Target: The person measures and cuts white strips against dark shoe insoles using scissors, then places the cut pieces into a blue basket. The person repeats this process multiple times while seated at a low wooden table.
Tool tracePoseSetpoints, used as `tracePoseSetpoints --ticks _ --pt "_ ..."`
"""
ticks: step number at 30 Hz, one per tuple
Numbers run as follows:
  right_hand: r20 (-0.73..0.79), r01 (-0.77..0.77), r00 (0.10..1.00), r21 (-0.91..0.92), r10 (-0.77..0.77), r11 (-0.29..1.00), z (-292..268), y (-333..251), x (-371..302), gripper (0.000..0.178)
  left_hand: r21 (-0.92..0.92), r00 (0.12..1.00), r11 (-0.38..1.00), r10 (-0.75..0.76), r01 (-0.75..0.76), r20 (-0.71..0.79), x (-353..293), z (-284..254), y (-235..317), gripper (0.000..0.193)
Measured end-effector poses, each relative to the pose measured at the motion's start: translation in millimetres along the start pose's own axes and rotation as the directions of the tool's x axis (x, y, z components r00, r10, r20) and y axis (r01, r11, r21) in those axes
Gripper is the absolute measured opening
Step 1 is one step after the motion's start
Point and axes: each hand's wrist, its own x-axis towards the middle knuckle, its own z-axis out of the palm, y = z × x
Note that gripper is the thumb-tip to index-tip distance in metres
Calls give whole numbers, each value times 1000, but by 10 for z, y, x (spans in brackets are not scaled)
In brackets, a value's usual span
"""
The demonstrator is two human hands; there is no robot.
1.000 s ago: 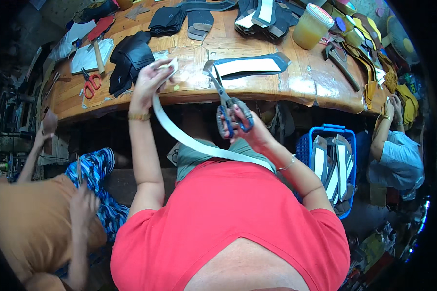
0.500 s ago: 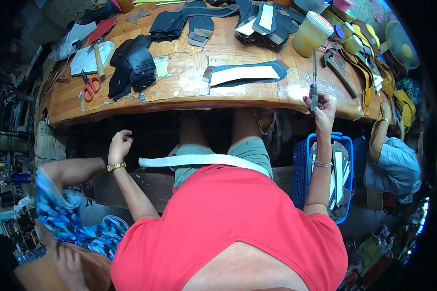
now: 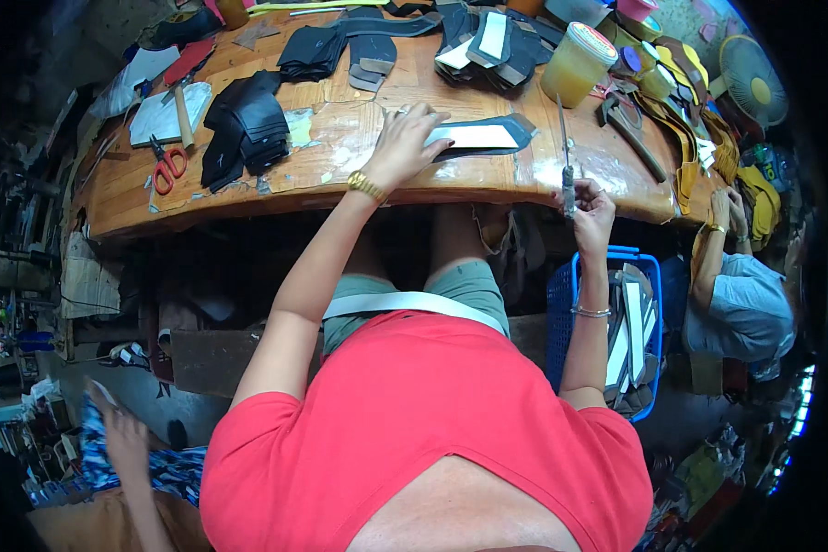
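My left hand [image 3: 407, 143] is over the left end of a dark flat piece [image 3: 523, 129], fingers spread and thumb apart. A white strip [image 3: 478, 137] lies on that piece; its left end is hidden under my hand. At the table's front edge, my right hand [image 3: 591, 219] grips a knife [image 3: 568, 175] by its grey, wrapped-looking handle. The thin blade points upward, away from me, and does not touch the dark piece. Across my lap rests a long white band [image 3: 414, 302].
Black cut pieces [image 3: 248, 129] and red-handled scissors [image 3: 167, 168] lie left on the wooden table [image 3: 340, 189]. At right are a yellowish jar [image 3: 577, 69] and a hammer-like tool [image 3: 637, 143]. A blue basket [image 3: 561, 322] of strips stands below. A co-worker [image 3: 741, 304] sits at right.
My left hand has come up from beside the bench to the dark piece on the table. My right hand still holds the knife upright. At left, another person's arm has moved away.
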Motion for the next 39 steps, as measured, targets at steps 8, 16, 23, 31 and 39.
tracePoseSetpoints --ticks 8,16,23,31,39 --pt "-38 -106 994 -7 106 994 83 63 -396 28 -174 984 980 -65 94 166 244 -52 -37 30" --pt "-9 -154 987 176 158 972 372 -107 -467 31 -918 979 345 -122 194 162 190 -456 84 60" --pt "155 -167 980 282 127 945 899 -192 -578 29 -948 965 273 -244 162 95 -103 -771 562 49" --pt "259 -69 964 486 -68 871 1359 -288 -551 38 -937 970 343 -244 62 -25 -275 -704 833 53" --pt "279 -15 954 406 -108 914 1431 -436 -566 44 -906 967 422 -238 18 -92 -328 -677 883 63"
